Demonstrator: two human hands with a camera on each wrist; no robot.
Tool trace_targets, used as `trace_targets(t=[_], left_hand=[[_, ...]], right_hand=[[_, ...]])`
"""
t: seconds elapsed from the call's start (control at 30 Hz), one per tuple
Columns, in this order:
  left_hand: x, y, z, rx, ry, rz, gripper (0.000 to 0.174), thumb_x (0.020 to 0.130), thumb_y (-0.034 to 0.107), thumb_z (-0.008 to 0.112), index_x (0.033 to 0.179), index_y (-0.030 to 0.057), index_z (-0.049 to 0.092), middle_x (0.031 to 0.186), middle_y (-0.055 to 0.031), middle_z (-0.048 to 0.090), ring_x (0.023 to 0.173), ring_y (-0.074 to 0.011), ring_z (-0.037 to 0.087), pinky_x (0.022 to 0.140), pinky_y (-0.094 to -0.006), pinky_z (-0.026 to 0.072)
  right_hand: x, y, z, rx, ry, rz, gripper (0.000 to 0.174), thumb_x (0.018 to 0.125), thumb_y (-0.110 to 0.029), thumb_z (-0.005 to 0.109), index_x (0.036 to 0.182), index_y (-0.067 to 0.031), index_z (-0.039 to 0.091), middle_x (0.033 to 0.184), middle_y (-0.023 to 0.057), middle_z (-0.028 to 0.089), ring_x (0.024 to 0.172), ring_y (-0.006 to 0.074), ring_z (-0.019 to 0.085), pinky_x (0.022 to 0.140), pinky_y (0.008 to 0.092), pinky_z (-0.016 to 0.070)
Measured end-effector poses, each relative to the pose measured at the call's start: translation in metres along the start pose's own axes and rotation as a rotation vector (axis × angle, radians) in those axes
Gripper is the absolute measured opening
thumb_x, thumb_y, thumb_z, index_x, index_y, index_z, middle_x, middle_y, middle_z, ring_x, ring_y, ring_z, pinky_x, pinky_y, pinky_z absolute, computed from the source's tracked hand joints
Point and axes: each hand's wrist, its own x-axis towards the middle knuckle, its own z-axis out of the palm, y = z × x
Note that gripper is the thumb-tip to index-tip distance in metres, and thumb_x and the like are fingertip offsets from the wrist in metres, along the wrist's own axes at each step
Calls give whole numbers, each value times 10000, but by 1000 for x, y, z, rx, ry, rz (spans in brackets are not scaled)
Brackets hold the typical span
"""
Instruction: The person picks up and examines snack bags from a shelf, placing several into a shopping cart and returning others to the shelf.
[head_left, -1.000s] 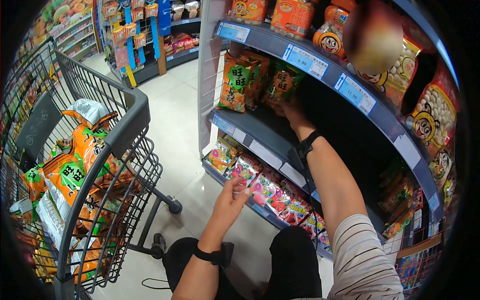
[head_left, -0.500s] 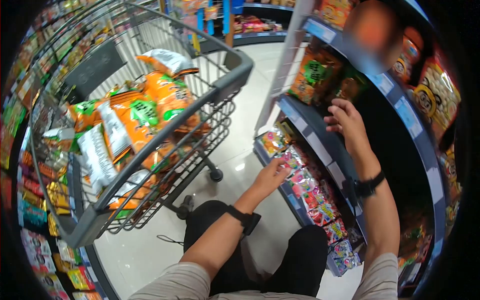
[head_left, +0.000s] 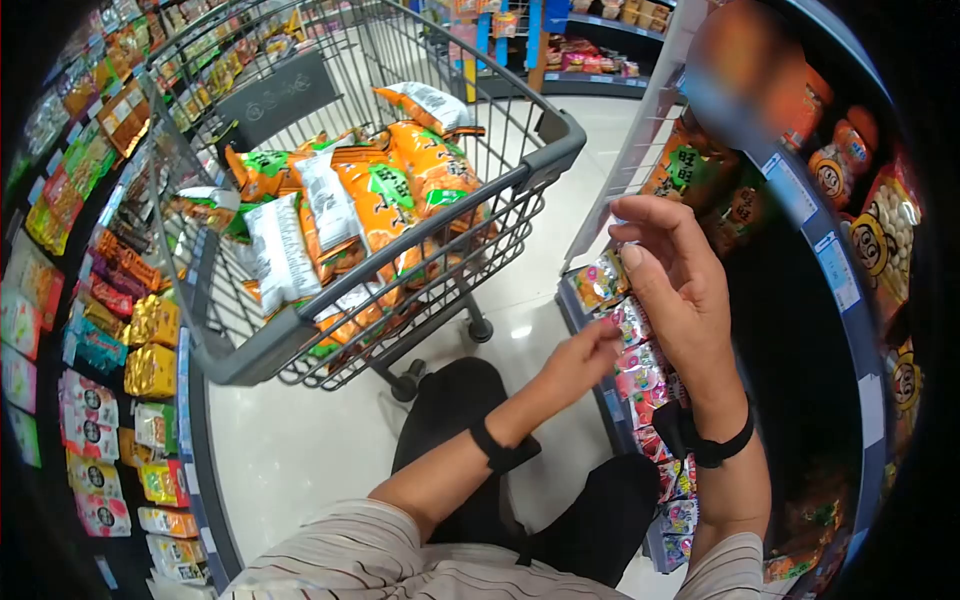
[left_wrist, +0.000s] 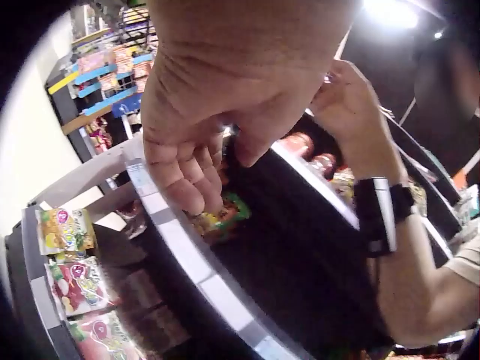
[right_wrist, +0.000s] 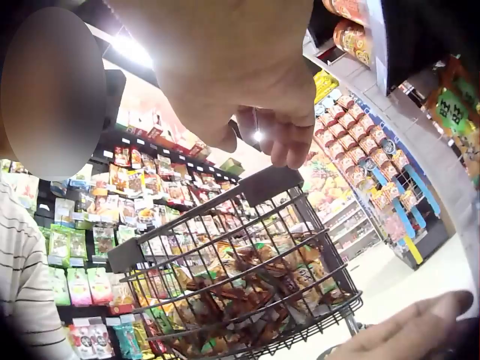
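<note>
In the head view, the right hand (head_left: 685,290) is raised before the shelf, its fingers loosely bent with nothing between them. Lower and to its left, the left hand (head_left: 580,365) hangs relaxed and empty near small candy bags (head_left: 638,372) on the low shelf. Orange and green snack bags (head_left: 385,200) fill part of the shopping cart (head_left: 430,232) at the left; some show silver backs. Similar orange bags (head_left: 675,172) stand on the shelf behind the right hand. The right wrist view shows the right hand (right_wrist: 240,82) with the cart behind it.
Shelves of packaged goods (head_left: 95,410) run along the left side. A price-tagged shelf edge (head_left: 835,270) curves down at the right, with jars and bags above it. The person's knees (head_left: 450,400) are between cart and shelf, over pale floor tiles (head_left: 270,470).
The right hand has come out of the shelf, away from the orange bags, and up toward the camera. The view has turned left, so the cart appears further right. The left hand stays low and empty.
</note>
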Motion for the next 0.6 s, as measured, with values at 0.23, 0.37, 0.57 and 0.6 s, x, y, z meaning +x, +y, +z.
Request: trace_targets(t=[0.23,0.37,0.57,0.6], left_hand=[[-119,87,-34,234,-83,12,276,1066,172,585,1281,3,619,1044,-83,717,929,-134,701,828,-291,560],[-175,147,-57,387,21,18,273,1051,111,605,1293,-13,627,1078,-99,716,975,-142,710,859,-276,565],[-242,232,-75,617,293,227,157,1001,28,623,1128,-19,704,920,-113,714,762,-168,725,707,-284,587],[-251,246,-76,603,382,288,158,1018,34,589,1120,-29,691,894,-117,705,740,-166,715,686,-279,583]], right_hand=[[-25,10,6,176,1,87,348,987,-84,628,1320,11,588,1250,97,668,1131,174,642,1002,325,495],[-30,14,14,248,-15,80,340,983,-65,631,1312,11,593,1257,111,673,1119,176,652,990,329,506],[-25,4,34,227,-108,-46,342,1007,-66,604,1340,-4,565,1282,102,648,1148,178,639,1038,335,483],[-25,6,37,244,-115,-50,343,1005,-61,609,1341,-5,565,1277,101,650,1142,177,644,1039,333,485]])
